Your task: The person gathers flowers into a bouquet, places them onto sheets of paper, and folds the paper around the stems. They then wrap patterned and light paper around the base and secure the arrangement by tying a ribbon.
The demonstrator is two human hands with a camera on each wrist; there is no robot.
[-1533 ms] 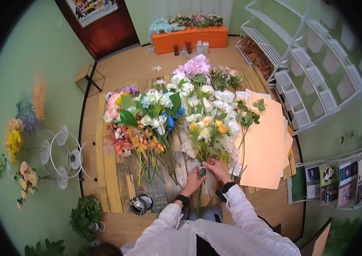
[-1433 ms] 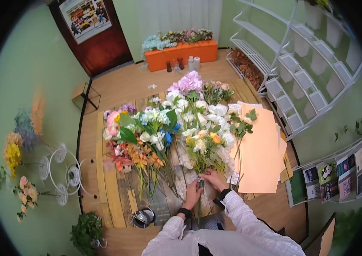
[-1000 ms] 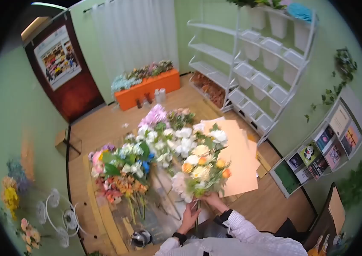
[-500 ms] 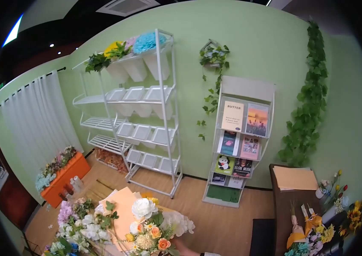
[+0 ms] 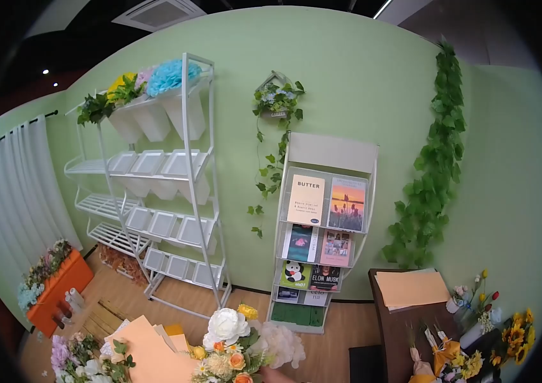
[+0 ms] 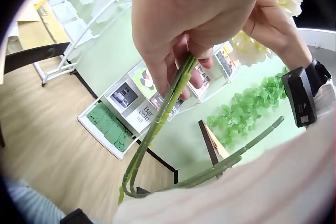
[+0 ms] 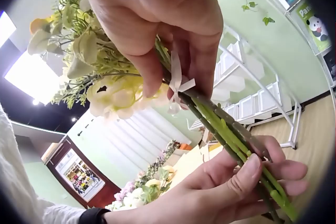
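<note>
A bouquet [image 5: 226, 352] of white, peach and yellow flowers stands at the bottom of the head view, lifted off the table. Around its stems [image 7: 228, 132] is tied a thin white ribbon [image 7: 177, 82]. My right hand [image 7: 157, 11] pinches the stems at the ribbon, just below the flower heads. Lower down, my left hand [image 7: 220, 190] grips the same stems, thumb across them. In the left wrist view, the left hand [image 6: 194, 11] has long green stems [image 6: 163, 116] trailing below its fingers, some bent sharply. The head view cuts off most of both hands.
Peach paper sheets [image 5: 153, 354] and loose flowers [image 5: 89, 367] lie on the table at lower left. A white rack [image 5: 191, 166] and a book stand [image 5: 328, 223] line the wall. On the right, a dark table [image 5: 382, 306] bears paper and wrapped flowers.
The head view has swung up and right from the table to the wall and side table. The bouquet has been lifted off the table, both hands still holding its stems.
</note>
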